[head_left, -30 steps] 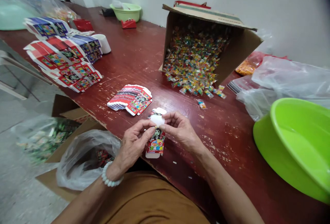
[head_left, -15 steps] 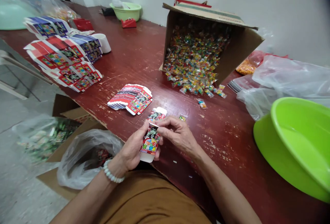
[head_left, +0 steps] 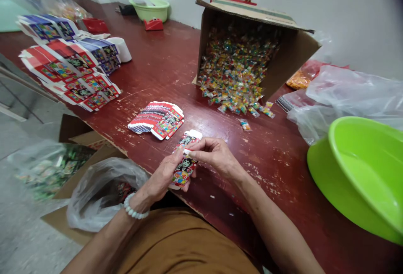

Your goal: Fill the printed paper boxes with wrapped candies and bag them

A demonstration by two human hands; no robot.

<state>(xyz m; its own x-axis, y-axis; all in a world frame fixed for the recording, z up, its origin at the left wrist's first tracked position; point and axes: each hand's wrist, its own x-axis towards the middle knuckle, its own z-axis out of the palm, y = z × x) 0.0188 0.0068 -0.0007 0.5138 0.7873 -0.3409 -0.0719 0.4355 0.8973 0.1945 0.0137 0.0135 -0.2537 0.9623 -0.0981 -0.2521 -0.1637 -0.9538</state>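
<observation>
Right now the small printed box (head_left: 184, 167) is tilted in the L hand (head_left: 163, 177), fingers curled round its lower half, just above the near edge of the table (head_left: 277, 156); R hand (head_left: 214, 156) pinches the box's top w/ thumb & forefinger; far flap stands open, white; so, by my read, body's formed, closing not yet done; stack of flat blanks (head_left: 157, 119) lies just beyond, unfolded; wrapped sweets (head_left: 239, 106) spill from the tipped carton (head_left: 292, 51) farther back.

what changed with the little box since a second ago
The left hand slid from the top flap down to a grip round the small box; the pinched white flap is folded away, the right hand pinching there. The flat box stack and candy carton unmoved.
</observation>
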